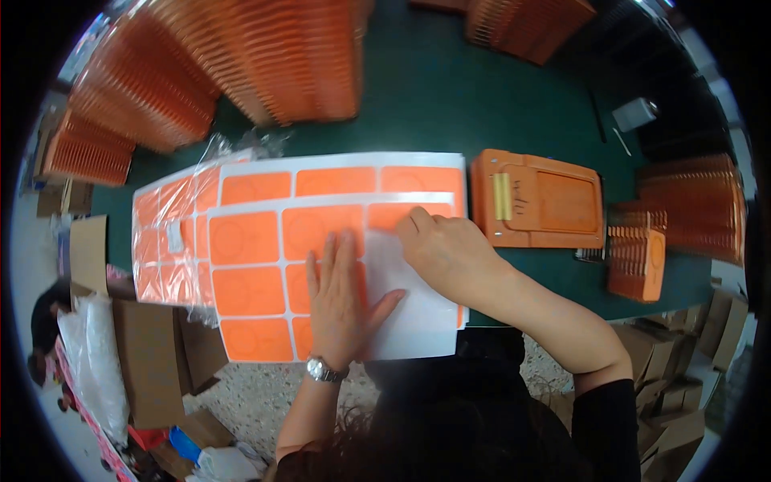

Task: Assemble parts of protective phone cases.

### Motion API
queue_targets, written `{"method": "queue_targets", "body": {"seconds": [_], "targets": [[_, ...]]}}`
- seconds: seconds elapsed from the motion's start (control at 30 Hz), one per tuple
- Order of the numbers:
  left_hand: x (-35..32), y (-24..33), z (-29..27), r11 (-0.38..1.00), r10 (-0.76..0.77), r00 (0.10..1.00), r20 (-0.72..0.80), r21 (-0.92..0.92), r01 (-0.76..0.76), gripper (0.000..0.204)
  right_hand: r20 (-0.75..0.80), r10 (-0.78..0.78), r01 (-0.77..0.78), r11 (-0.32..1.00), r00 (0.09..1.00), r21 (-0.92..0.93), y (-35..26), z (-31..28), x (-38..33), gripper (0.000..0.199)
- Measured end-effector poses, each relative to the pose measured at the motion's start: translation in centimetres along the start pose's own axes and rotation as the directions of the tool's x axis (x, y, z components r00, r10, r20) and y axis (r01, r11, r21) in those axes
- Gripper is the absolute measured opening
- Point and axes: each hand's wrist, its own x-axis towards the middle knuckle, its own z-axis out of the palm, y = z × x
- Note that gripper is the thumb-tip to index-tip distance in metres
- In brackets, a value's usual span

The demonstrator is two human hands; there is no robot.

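Observation:
On top of a stack of white sheets lies a sheet of orange stickers (245, 291), rounded rectangles set in rows, each with a faint outline. The right column of this sheet is bare white backing (414, 321) below one orange sticker (393, 213). My left hand (339, 301) presses flat on the sheet, fingers stretched and thumb spread over the bare backing. At that top right sticker, my right hand (446, 245) is closed in a pinch at its edge. Under the top sheet, more orange sticker sheets (337, 178) show at the far side.
Plastic-wrapped sticker sheets (165, 241) lie at the left. An orange box-shaped case (546, 201) stands to the right on the green table (426, 88). Tall stacks of orange pieces (281, 64) line the far left, with smaller stacks (691, 209) at the right. Cardboard boxes (144, 353) stand beside the table.

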Motion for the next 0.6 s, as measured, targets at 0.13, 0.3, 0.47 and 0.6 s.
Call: {"method": "queue_targets", "body": {"seconds": [0.13, 0.3, 0.47, 0.6], "targets": [[-0.3, 0.1, -0.7, 0.999, -0.023, 0.999, 0.03, 0.032, 0.022, 0.104, -0.16, 0.229, -0.188, 0.953, 0.96, 0.24, 2.7, -4.6, 0.3, 0.01], [0.5, 0.3, -1.8, 0.999, -0.018, 0.995, 0.099, 0.042, 0.014, 0.095, -0.272, 0.245, -0.217, 0.968, 0.931, 0.129, 9.6, -12.4, -3.9, 0.008], [4.4, 1.7, -2.7, 0.993, 0.02, 0.996, 0.09, -0.119, -0.009, 0.074, -0.202, 0.278, -0.287, 0.958, 0.939, -0.013, 14.8, -14.4, -9.4, 0.007], [9.5, 2.3, -3.4, 0.986, 0.137, 0.99, 0.04, -0.097, -0.132, 0.07, -0.096, 0.223, -0.236, 0.96, 0.97, -0.15, 15.9, -13.1, -9.7, 0.012]]}}
